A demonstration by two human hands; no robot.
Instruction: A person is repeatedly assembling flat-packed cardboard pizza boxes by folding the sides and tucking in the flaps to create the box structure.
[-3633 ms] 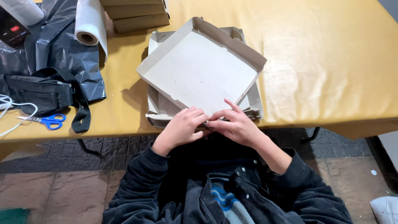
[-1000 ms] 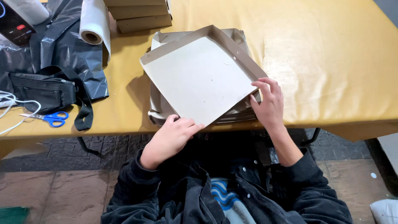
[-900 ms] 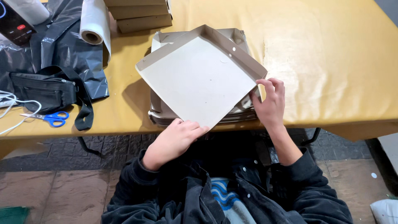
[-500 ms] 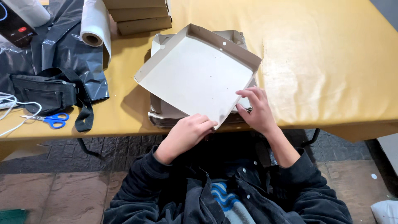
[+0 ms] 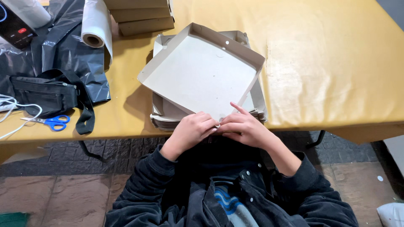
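Note:
A shallow grey cardboard box (image 5: 202,75) with raised side walls is tilted over a stack of flat cardboard blanks (image 5: 166,115) at the near edge of the yellow table (image 5: 328,67). My left hand (image 5: 191,130) and my right hand (image 5: 242,126) meet at the box's near corner and pinch its edge between the fingers. Both sleeves are dark.
At the left lie a black bag (image 5: 48,94) on black plastic sheeting (image 5: 63,50), blue-handled scissors (image 5: 52,122), white cable (image 5: 12,113) and a roll of clear film (image 5: 96,25). Brown folded boxes (image 5: 141,14) are stacked at the back. A tiled floor lies below.
The box was turned in my hands. My right hand left the box's right side and came in to the near corner, where both hands now meet.

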